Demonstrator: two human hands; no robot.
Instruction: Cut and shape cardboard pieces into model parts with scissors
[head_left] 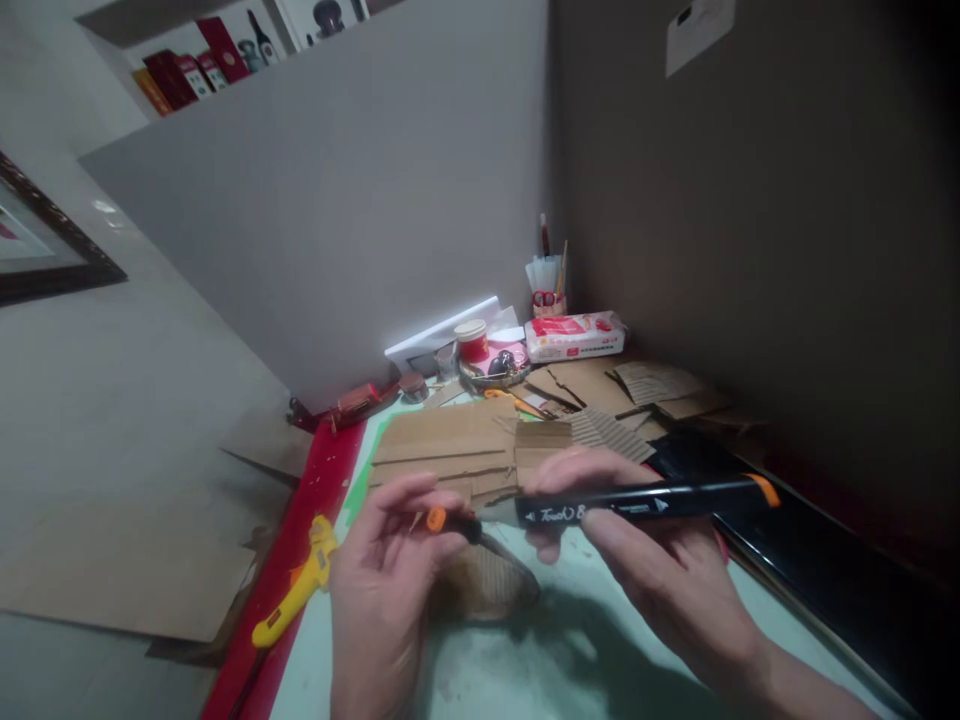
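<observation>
A black marker (637, 503) with white lettering and an orange band at its far end lies across my right hand (645, 560), gripped between thumb and fingers. My left hand (397, 560) pinches a small black marker cap (454, 522) with an orange end. The cap is apart from the marker, a short gap to its left. Below both hands, a cut cardboard piece (487, 585) with a rounded, dark edge rests on the pale green table; my left hand partly covers it.
Left of my hands, a yellow glue gun (300, 583) lies by the table's red edge (300, 520). Cardboard sheets (450, 430) cover the middle. Behind stand a red paper cup (472, 342), a tissue pack (576, 337) and a pen holder (550, 300). A black object (810, 560) lies at right.
</observation>
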